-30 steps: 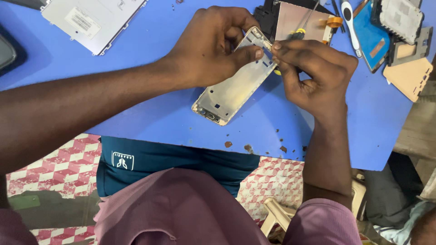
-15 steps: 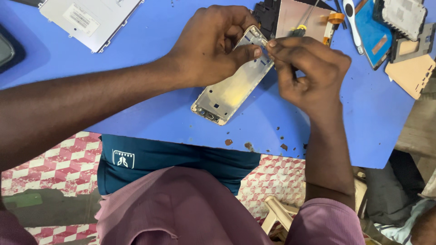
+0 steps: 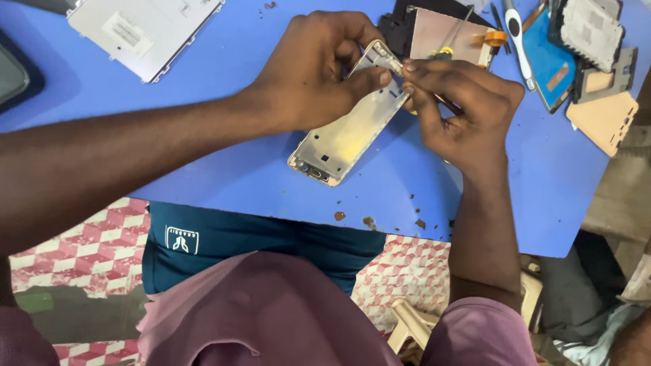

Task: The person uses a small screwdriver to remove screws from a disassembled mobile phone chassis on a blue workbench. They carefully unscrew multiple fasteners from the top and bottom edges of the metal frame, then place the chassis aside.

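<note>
The left hand [image 3: 319, 68] grips the upper end of a phone frame [image 3: 349, 122], thumb pressed on its face, so the frame stays tilted with its lower end resting on the blue tabletop [image 3: 203, 163] near the front edge. The right hand [image 3: 461, 108] is closed around a small screwdriver [image 3: 451, 49] (yellow collar, thin shaft), its fingertips touching the frame's top corner just beside the left thumb. A grey panel [image 3: 142, 30] lies at the far left corner; loose phone parts [image 3: 583, 47] crowd the far right corner.
</note>
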